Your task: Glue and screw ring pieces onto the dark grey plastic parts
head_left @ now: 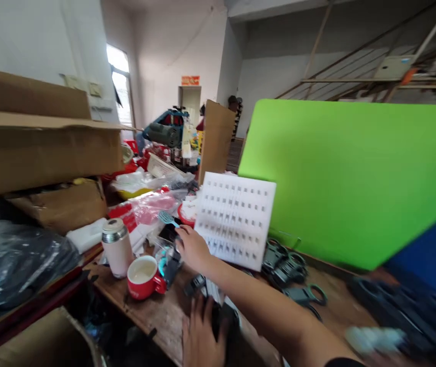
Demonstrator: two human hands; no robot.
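My right hand (193, 248) reaches across the table with its fingers closed at the near end of a light-blue slotted paddle (167, 218). The paddle's wide head points up and left; my fingers hide its other end. My left hand (201, 331) is low in the middle, fingers spread, against a dark object (225, 318) too blurred to name. Below my right hand lie small dark parts (195, 283). A red mug (143, 280) with a pale inside and a pale thermos (117, 250) with a metal collar stand to the left.
A white foam sheet (236, 219) with rows of slots leans behind my right hand, before a bright green board (355, 178). Dark ring-handled parts (284, 262) lie on the right. Cardboard boxes (42, 148) and plastic bags (15, 270) crowd the left. A pale blurred item (374, 338) is lower right.
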